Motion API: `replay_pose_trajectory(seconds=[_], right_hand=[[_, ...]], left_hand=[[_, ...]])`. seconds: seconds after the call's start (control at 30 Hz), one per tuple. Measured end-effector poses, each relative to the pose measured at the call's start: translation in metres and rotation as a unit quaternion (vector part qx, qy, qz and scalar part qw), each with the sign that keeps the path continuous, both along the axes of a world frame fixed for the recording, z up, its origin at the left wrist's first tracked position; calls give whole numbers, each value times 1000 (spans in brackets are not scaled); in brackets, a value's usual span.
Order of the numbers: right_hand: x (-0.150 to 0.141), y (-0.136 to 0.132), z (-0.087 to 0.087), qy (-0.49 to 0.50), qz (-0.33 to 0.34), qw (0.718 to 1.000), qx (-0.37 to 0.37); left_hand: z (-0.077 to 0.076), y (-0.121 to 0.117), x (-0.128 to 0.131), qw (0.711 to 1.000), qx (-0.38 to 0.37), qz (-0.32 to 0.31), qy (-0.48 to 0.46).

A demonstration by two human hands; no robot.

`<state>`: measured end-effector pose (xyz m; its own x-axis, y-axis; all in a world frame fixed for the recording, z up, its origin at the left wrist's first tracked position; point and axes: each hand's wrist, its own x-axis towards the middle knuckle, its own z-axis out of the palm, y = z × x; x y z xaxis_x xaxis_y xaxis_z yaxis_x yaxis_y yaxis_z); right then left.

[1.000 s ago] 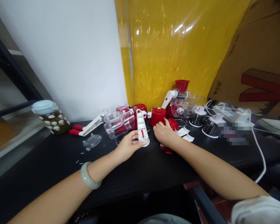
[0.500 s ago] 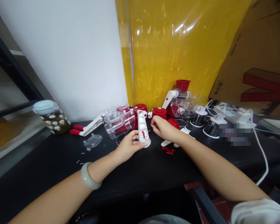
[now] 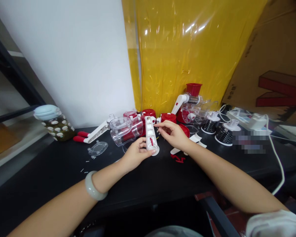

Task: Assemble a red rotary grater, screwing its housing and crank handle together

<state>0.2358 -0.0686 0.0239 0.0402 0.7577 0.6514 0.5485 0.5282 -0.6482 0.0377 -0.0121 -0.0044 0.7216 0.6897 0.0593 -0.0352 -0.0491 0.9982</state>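
My left hand (image 3: 137,154) is closed around the wide lower end of a white plastic crank handle (image 3: 149,131), hollow side towards me. A small red piece (image 3: 151,141) sits inside its hollow. Just right of the handle, my right hand (image 3: 173,133) has its index finger stretched to the handle's edge and the thumb apart below it. Whether something tiny lies between those fingers is too small to tell. Several red plastic pieces (image 3: 178,159) lie on the black table (image 3: 148,184) below my right hand, near white curved plastic parts (image 3: 196,138).
Clear plastic housings (image 3: 123,130) and red bases (image 3: 168,118) stand behind my hands. A red-handled crank (image 3: 96,133), a clear disc (image 3: 98,148) and a patterned jar (image 3: 55,126) are left. Grater drums (image 3: 224,133), an assembled grater (image 3: 192,98) and a white cable (image 3: 277,164) are right.
My right hand has opened from a curled pinch, its index finger now stretched left to the handle. My left hand and the handle stay almost in place.
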Motion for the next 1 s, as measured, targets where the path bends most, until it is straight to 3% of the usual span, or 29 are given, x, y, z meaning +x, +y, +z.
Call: replay_pose_trajectory(seconds=[0.27, 0.43, 0.67, 1.0], right_hand=[[-9, 0, -6, 36, 33, 999, 5], [-13, 0, -10, 42, 17, 999, 19], [-14, 0, -12, -12, -17, 998, 67], [-13, 2, -13, -89, -17, 989, 119]], left_hand=[[-1, 1, 0, 1000, 10, -8, -5], [-3, 2, 0, 999, 26, -17, -8], [-3, 2, -1, 1000, 19, -11, -11], [-2, -2, 0, 1000, 11, -6, -11]])
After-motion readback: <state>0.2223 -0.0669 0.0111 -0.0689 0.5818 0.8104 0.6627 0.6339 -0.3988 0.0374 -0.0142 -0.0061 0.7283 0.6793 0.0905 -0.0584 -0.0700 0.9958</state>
